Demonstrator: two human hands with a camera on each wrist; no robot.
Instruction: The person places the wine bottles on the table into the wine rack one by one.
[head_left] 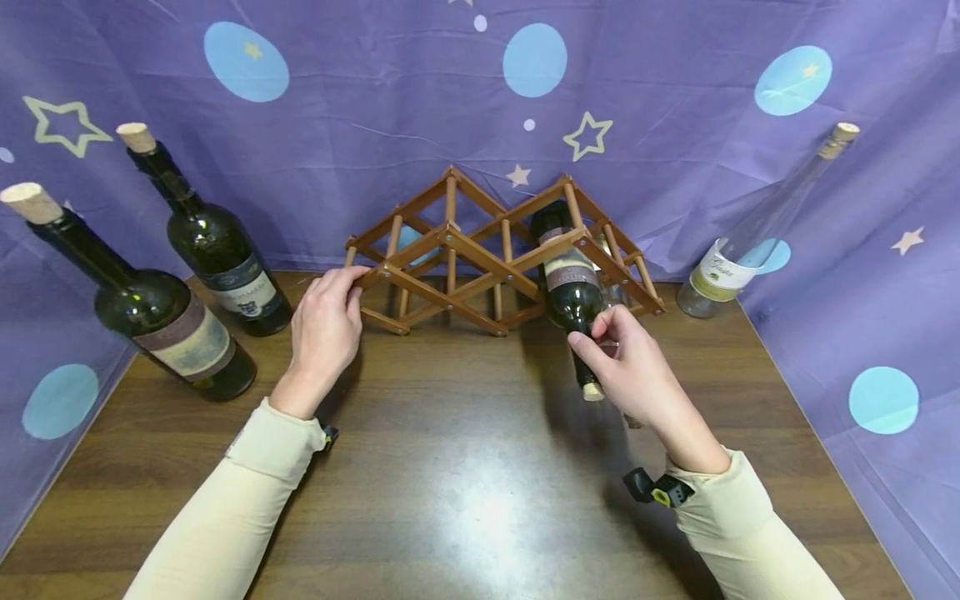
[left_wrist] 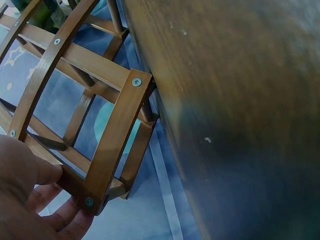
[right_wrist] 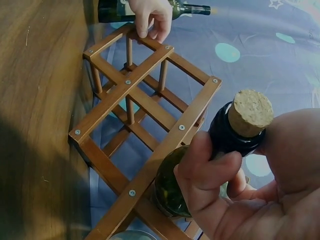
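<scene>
A wooden folding wine rack [head_left: 480, 256] with crossed slats stands at the back of the table. My left hand [head_left: 326, 321] grips its left end; in the left wrist view the thumb [left_wrist: 47, 170] lies on one side of the slat and fingers curl around the other. My right hand [head_left: 637, 362] holds a dark green wine bottle [head_left: 573, 302] by the neck, thumb and fingers around it. This bottle lies in an upper right opening of the rack, cork [right_wrist: 252, 112] toward me. Beneath, a clear bottle is mostly hidden by my right hand, its cork [head_left: 632, 422] showing.
Two dark corked wine bottles stand at the left, one nearer [head_left: 183, 342] and one farther back [head_left: 243, 287]. A clear corked bottle [head_left: 723, 271] stands right of the rack. Purple patterned cloth [head_left: 405, 75] hangs behind and beside the brown wooden table [head_left: 420, 467].
</scene>
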